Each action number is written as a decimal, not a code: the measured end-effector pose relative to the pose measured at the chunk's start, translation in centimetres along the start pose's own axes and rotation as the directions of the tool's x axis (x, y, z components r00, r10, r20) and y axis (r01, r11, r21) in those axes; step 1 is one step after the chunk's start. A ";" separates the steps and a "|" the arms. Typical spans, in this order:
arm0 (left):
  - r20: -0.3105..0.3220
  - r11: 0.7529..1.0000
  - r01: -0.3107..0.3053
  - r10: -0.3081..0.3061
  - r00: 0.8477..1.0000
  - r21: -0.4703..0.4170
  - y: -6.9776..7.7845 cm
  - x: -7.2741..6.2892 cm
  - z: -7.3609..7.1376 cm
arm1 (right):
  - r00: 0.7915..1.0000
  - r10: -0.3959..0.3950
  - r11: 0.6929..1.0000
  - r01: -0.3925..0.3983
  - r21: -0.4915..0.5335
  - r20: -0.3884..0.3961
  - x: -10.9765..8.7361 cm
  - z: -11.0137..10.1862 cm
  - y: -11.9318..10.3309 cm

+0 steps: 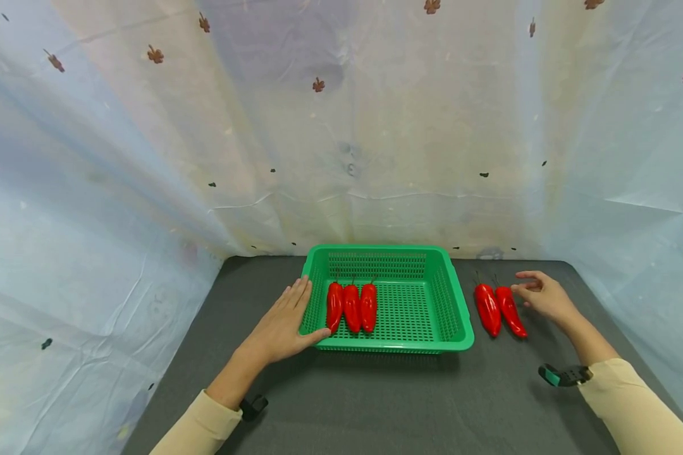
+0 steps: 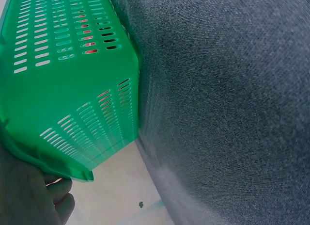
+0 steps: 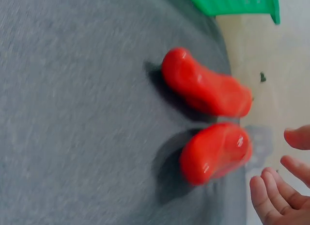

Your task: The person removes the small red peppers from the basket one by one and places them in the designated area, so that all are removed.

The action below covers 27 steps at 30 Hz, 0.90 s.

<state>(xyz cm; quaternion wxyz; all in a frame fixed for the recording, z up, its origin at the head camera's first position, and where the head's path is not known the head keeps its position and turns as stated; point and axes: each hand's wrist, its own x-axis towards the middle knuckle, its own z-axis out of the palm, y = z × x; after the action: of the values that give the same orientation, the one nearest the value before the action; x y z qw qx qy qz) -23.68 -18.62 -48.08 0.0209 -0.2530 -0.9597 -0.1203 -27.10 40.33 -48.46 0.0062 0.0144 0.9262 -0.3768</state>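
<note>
My left hand (image 1: 284, 325) rests on the left end of a green plastic basket (image 1: 387, 345), fingers straight along its rim and thumb at the front left corner. Inside the basket, toward its left, lie three red chili peppers (image 1: 351, 308) side by side. To the right of the basket two more red chili peppers, one on the left (image 1: 487, 309) and one on the right (image 1: 511, 311), lie on the dark table. Beside the right-hand pepper is my right hand (image 1: 543, 296), fingers loosely bent and apart. In the right wrist view those fingers (image 3: 286, 198) hold nothing.
A dark grey cloth-like tabletop (image 1: 375, 404) carries everything. Pale plastic sheeting (image 1: 398, 139) with small leaf marks hangs behind and at both sides. Both wrists wear black straps, the right one (image 1: 566, 375) with a green patch.
</note>
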 end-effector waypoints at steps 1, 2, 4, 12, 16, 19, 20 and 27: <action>-0.002 1.000 -0.001 0.001 1.000 0.000 0.0 0.0 0.0 | 1.000 -0.016 1.000 0.016 -0.003 -0.014 0.0 0.0 -0.4; -0.003 1.000 -0.001 0.001 1.000 0.002 0.0 0.0 -0.1 | 0.999 -0.033 0.999 0.032 -0.006 -0.029 0.0 0.1 -0.8; -0.004 1.000 0.000 0.000 1.000 -0.001 0.1 0.0 -0.1 | 0.997 -0.064 0.998 0.064 -0.003 -0.050 -0.1 0.1 -1.7; -0.005 1.000 -0.002 0.002 1.000 -0.011 0.1 0.0 -0.1 | 0.978 -0.180 0.984 0.179 -0.018 -0.104 0.0 0.9 -5.5; -0.005 1.000 0.001 -0.001 1.000 -0.011 0.1 -0.1 -0.1 | 0.969 -0.229 0.973 0.230 0.002 -0.097 -0.2 1.4 -7.6; 0.002 1.000 0.007 -0.007 1.000 -0.009 0.1 -0.1 -0.2 | 0.965 -0.249 0.967 0.253 0.029 -0.085 -0.3 1.9 -9.2; 0.002 1.000 0.005 -0.005 1.000 -0.012 0.1 -0.1 -0.2 | 0.964 -0.254 0.966 0.257 0.035 -0.081 -0.4 2.1 -9.7; 0.006 1.000 0.002 -0.002 1.000 -0.019 0.3 0.0 -0.3 | 0.957 -0.288 0.953 0.290 0.088 -0.035 -0.5 3.7 -12.7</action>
<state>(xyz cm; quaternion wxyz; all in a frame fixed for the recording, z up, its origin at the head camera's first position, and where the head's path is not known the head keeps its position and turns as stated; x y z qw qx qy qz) -23.51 -18.45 -47.77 0.0154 -0.2525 -0.9589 -0.1288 -27.00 28.70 -42.24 -0.0596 -0.1170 0.9000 -0.4156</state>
